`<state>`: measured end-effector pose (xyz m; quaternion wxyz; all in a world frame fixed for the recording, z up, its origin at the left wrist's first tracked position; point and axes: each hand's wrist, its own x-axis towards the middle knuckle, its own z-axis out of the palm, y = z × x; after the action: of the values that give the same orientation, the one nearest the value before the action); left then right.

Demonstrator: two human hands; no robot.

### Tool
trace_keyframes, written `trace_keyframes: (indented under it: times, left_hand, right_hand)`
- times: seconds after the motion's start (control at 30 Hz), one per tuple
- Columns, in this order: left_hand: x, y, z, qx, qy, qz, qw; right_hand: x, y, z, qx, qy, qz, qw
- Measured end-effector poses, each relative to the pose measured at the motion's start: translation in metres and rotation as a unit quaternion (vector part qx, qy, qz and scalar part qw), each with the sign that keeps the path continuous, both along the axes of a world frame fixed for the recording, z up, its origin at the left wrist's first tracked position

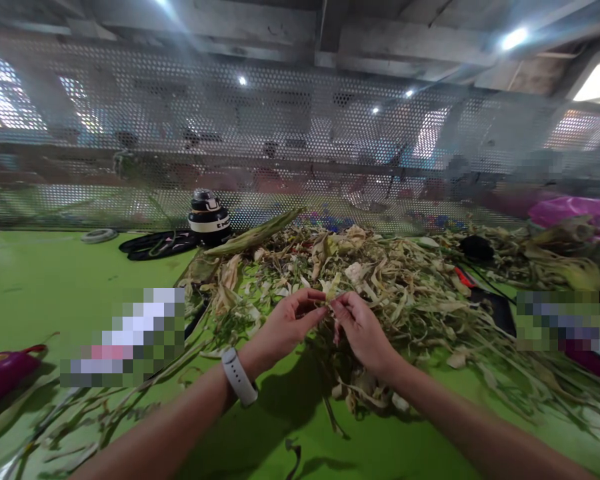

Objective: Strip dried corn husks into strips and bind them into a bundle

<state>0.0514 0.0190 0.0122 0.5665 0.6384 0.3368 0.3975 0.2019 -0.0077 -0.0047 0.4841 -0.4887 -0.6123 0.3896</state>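
Observation:
My left hand (pixel 290 320), with a white watch band (pixel 239 377) on its wrist, is closed in a pinch at the middle of the view. Facing it, my right hand (pixel 363 330) is closed too, its fingertips almost touching the left ones. Between them is a small pale yellow-green piece of dried plant (pixel 333 288), partly hidden by the fingers. Both hands are just above a heap of withered leaves and stems (pixel 395 287). A few more dry scraps (pixel 365 393) lie on the green table below my right hand.
On the green table (pixel 35 273) stands a black bottle (pixel 209 220), beside a coiled black strap (pixel 155 244). A perforated metal screen (pixel 290 133) runs along the back. At right are a dark phone-like object (pixel 495 310) and a pink plastic bag (pixel 575 212); a magenta packet (pixel 10 373) is at left.

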Motion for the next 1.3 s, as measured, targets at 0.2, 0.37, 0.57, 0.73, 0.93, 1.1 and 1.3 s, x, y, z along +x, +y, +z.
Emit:
trace_keyframes:
  times: [0.2, 0.37, 0.57, 0.73, 0.93, 1.1, 1.3]
  left_hand:
    - [-0.001, -0.001, 0.003, 0.044, 0.067, -0.019, 0.997]
    - [-0.005, 0.002, 0.005, 0.030, 0.061, -0.066, 0.996]
    - [-0.010, 0.006, 0.003, -0.061, -0.037, -0.118, 0.990]
    - [-0.009, 0.008, -0.001, -0.056, -0.048, -0.093, 0.993]
    - [-0.006, 0.008, -0.002, -0.074, -0.061, -0.048, 0.994]
    - [-0.005, 0.007, -0.002, -0.001, -0.012, -0.025, 1.000]
    - [-0.002, 0.005, -0.003, 0.014, -0.005, 0.018, 1.000]
  right_hand:
    - [-0.001, 0.000, -0.001, -0.030, 0.016, 0.017, 0.999]
    - [0.001, -0.007, 0.005, 0.071, -0.155, -0.038, 0.985]
    - [0.006, -0.006, 0.005, 0.120, -0.208, -0.026, 0.970]
    - [0.008, -0.002, 0.003, 0.098, -0.134, 0.033, 0.986]
    - [0.005, -0.003, 0.001, 0.044, -0.039, 0.039, 0.998]
    - [0.001, -0.004, -0.001, -0.019, 0.012, 0.036, 0.999]
    - [0.003, -0.006, 0.000, 0.185, -0.186, -0.082, 0.961]
